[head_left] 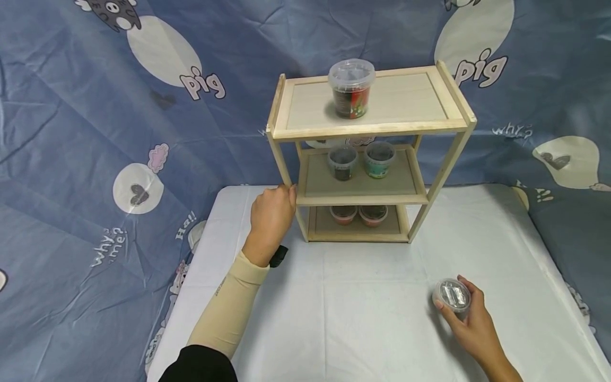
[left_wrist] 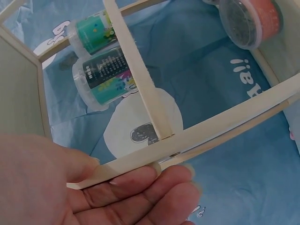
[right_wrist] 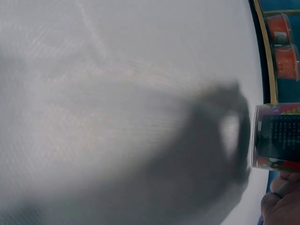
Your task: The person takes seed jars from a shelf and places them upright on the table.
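My left hand (head_left: 272, 216) grips the left front post of a three-tier wooden shelf (head_left: 372, 129); the left wrist view shows its thumb and fingers (left_wrist: 176, 174) about the pale wood strip. Above the cloth at the right, my right hand (head_left: 470, 323) holds a small lidded plastic tub (head_left: 453, 295) between thumb and fingers. Dark printed text shows on that tub's label in the right wrist view, where the hand (right_wrist: 285, 199) is partly cut off. A larger clear tub (head_left: 352, 87) with a black and red label stands on the top tier.
The middle tier bears a dark-labelled tub (head_left: 342, 162) and a teal-labelled tub (head_left: 379, 159). On the bottom tier sit two reddish tubs, one left (head_left: 343, 214), one right (head_left: 373, 214). White cloth (head_left: 367, 313) covers the table; a blue printed curtain (head_left: 229, 122) hangs behind.
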Demonstrator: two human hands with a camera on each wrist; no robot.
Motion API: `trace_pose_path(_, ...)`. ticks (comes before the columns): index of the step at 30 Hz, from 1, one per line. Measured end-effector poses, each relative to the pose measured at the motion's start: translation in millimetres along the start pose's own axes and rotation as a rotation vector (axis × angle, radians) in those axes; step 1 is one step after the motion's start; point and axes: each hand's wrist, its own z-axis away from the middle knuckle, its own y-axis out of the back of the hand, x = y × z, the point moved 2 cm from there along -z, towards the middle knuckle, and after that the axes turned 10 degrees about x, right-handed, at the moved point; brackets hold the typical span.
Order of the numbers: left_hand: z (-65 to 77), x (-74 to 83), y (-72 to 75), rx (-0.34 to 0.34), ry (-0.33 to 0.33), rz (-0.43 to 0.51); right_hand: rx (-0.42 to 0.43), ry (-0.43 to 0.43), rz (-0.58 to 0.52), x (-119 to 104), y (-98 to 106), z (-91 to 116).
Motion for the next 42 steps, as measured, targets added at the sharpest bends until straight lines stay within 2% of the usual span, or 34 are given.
trace_pose_path(24, -0.2, 0.4, 0.4, -0.003, -0.006, -0.008, -0.030, -0.032, 0.030, 4.6, -4.6, 2.0)
trace_pose_path(30, -0.9, -0.4, -0.2, -0.009, -0.011, -0.007, -0.055, -0.057, 0.064, 5.8, -1.8, 2.6)
trace_pose_path(42, -0.5, -1.6, -1.0, -0.014, -0.009, -0.008, -0.073, -0.051, 0.112, 5.1, 5.5, 2.1)
